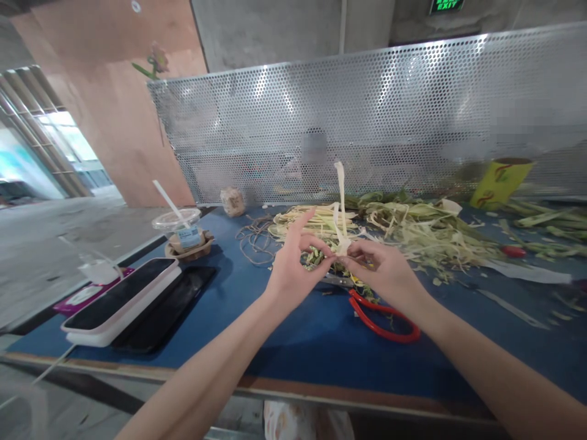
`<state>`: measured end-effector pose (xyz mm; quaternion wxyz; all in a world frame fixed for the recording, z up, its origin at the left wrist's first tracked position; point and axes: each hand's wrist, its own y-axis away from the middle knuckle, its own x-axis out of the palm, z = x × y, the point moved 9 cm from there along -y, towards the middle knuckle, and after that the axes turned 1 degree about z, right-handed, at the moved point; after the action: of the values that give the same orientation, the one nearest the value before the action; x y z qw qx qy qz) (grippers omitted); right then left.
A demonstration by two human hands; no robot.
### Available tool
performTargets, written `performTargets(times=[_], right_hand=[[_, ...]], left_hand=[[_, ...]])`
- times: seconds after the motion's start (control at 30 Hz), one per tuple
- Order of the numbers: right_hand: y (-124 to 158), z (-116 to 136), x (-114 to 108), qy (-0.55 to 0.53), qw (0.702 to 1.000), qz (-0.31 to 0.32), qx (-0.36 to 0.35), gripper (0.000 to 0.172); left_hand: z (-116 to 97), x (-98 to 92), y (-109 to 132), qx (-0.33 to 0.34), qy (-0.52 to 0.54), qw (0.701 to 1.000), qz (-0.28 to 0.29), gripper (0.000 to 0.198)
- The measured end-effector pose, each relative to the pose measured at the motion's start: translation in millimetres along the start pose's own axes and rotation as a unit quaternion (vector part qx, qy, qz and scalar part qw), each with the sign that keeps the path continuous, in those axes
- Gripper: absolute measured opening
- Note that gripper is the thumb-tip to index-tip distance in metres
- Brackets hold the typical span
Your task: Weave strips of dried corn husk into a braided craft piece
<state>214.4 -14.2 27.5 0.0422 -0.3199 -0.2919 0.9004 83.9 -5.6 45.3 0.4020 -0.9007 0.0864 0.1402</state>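
Between my two hands is a pale, cream-coloured strip of plant husk (342, 244), one long end of it standing up above the fingers. My left hand (298, 256) pinches its lower part between thumb and index finger, with other fingers raised. From the other side, my right hand (378, 266) grips the same piece with its fingertips. Red-handled scissors (389, 333) lie on the table below my right hand, their blades partly covered. Behind the hands is a pile of flat pale husk strips (316, 217).
Shredded greenish husks (426, 232) spread over the blue table (284, 354), with a yellow container (502, 183) behind. Brown twine (254, 238) lies left of the pile. Farther left are a phone (123, 293), a black slab (169, 311) and a lidded cup (183, 232). A perforated metal screen (284, 122) stands behind.
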Motion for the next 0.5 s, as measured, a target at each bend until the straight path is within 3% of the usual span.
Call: performTargets(times=[0.3,0.5], right_hand=[[0.8,0.0,-3.0,-0.005,1.0,0.001,0.011,0.016],[0.4,-0.6,-0.2,0.002,1.0,0.005,0.011,0.015]], left_hand=[[-5.1,2.9,2.2,-0.01,-0.026,1.0,0.014,0.071],[7.8,4.1,1.4,-0.044,0.014,0.999,0.006,0.079]])
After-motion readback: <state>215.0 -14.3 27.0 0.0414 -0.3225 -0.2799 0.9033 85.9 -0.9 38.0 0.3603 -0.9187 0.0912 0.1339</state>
